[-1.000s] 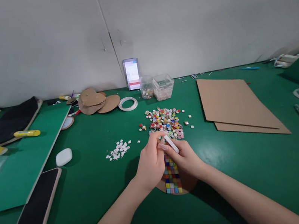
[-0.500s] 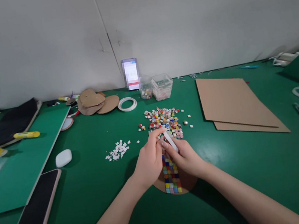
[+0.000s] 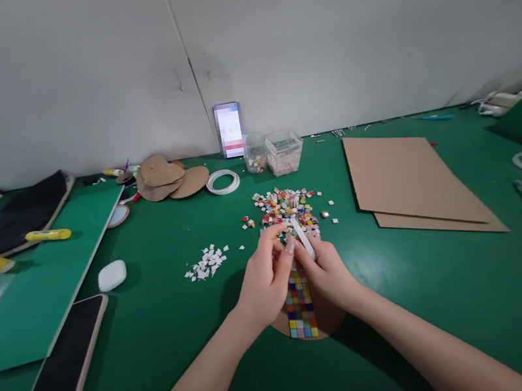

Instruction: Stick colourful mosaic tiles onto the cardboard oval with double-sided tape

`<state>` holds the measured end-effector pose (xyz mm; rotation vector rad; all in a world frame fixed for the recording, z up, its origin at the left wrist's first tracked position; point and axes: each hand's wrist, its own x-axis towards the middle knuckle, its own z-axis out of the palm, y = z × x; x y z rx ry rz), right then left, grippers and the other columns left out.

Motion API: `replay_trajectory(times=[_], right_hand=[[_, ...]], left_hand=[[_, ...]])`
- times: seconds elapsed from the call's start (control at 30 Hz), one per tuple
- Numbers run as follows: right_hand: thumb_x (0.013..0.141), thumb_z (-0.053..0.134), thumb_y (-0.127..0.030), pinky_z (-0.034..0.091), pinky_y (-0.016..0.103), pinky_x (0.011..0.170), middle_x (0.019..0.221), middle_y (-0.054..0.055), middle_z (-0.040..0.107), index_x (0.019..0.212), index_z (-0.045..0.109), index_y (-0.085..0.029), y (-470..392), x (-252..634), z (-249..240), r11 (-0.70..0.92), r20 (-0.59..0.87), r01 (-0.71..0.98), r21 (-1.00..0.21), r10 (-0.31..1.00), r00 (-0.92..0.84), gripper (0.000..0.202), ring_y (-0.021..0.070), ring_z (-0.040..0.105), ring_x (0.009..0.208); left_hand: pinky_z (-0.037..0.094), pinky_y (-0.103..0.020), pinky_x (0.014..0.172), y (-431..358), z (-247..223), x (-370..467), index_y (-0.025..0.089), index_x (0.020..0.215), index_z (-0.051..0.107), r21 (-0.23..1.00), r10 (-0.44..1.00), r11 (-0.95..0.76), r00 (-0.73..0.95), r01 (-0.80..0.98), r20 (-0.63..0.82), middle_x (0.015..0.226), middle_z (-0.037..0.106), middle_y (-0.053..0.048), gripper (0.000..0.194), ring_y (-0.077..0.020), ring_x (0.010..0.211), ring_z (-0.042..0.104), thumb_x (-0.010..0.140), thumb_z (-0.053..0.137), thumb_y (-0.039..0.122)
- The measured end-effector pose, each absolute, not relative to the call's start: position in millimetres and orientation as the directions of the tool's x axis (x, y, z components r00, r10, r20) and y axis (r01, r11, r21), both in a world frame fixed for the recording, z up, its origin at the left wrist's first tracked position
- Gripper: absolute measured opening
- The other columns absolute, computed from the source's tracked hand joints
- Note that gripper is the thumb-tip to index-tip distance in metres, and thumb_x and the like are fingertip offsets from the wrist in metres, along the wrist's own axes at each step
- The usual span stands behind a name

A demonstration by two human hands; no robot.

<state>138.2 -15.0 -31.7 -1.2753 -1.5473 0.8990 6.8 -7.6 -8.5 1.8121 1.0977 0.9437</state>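
My right hand (image 3: 330,270) is closed around a narrow white flat strip (image 3: 303,238) that points up and away from me. Close beside it, my left hand (image 3: 264,281) has its thumb and fingertips pinched together; whatever they hold is too small to make out. Beneath both hands lies a round cardboard disc (image 3: 328,322). A band of coloured mosaic tiles (image 3: 301,308) runs down its middle in neat rows, with its upper part hidden by my hands. Just beyond my fingers is a heap of loose mosaic tiles (image 3: 287,203). Small white pieces (image 3: 206,262) are scattered to the left.
At the back stand a phone (image 3: 230,131), a clear cup (image 3: 256,153) and a clear square box (image 3: 284,152). Cardboard sheets (image 3: 411,178) lie right, cardboard discs (image 3: 159,175) and a white ring (image 3: 222,182) back left. A white case (image 3: 112,275) and dark phone (image 3: 64,362) lie left.
My fingertips have shifted slightly against each other, and the left thumb now extends farther toward the right hand. The white strip has moved a little to the right with my right hand.
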Motion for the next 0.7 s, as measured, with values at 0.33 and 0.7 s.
replay_trajectory(times=[0.33,0.7], right_hand=[[0.088,0.04,-0.042,0.029,0.021,0.044,0.055,-0.006,0.038,0.068,0.042,-0.02,-16.9,131.2,-31.1,-0.001,0.002,-0.035,-0.999,0.996,-0.094,0.03,0.0084,0.032,0.046],[0.089,0.038,-0.041,0.034,0.023,0.05,0.061,-0.002,0.048,0.079,0.052,-0.018,-19.9,131.0,-32.4,0.056,0.055,0.173,-0.983,0.998,-0.012,0.028,0.0113,0.039,0.054]], left_hand=[[0.048,-0.03,0.08,-7.2,-12.9,7.2,0.022,0.121,0.039,0.837,0.89,-0.403,0.371,0.371,0.264,0.102,0.057,-0.006,0.029,-0.0169,0.092,0.057,0.093,0.03,0.024],[0.048,-0.029,0.083,-9.3,-15.1,6.9,0.021,0.122,0.038,0.766,0.882,-0.448,0.364,0.46,0.298,0.117,0.056,-0.007,0.03,-0.0179,0.102,0.056,0.092,0.031,0.022]])
